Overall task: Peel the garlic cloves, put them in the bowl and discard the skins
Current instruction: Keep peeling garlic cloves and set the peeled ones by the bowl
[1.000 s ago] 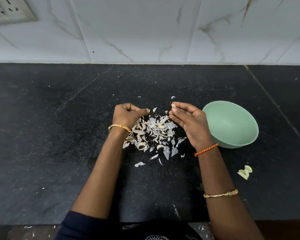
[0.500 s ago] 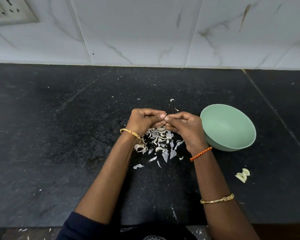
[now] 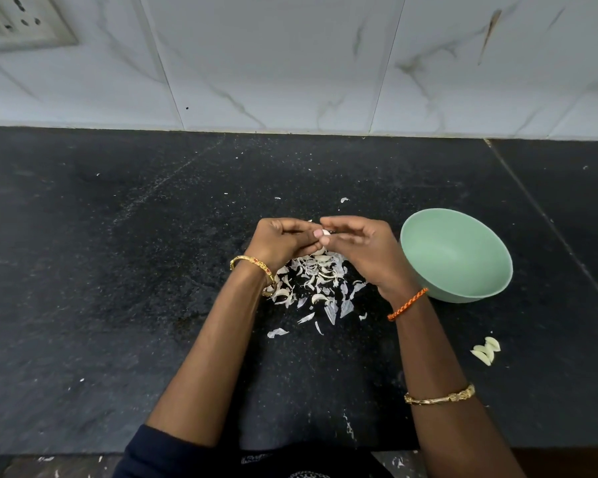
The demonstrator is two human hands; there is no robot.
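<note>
My left hand (image 3: 283,241) and my right hand (image 3: 363,250) meet above the middle of the black counter, fingertips together. Between them they pinch a small pale garlic clove (image 3: 325,232). Under the hands lies a pile of white garlic skins (image 3: 316,281), mixed with what look like unpeeled cloves. A mint green bowl (image 3: 460,257) stands just right of my right hand, tilted toward me, with nothing visible inside. Three peeled cloves (image 3: 486,350) lie together on the counter in front of the bowl, to the right of my right forearm.
The black stone counter (image 3: 118,288) stretches wide to the left and ends at a white marble-tiled wall (image 3: 290,63). A wall socket (image 3: 18,22) sits at the top left. Stray skin flakes (image 3: 344,200) lie behind the hands. The counter's front edge (image 3: 49,455) runs along the bottom.
A second ago the hands were apart, the right one holding the clove. They came together over the skin pile and now both pinch the clove.
</note>
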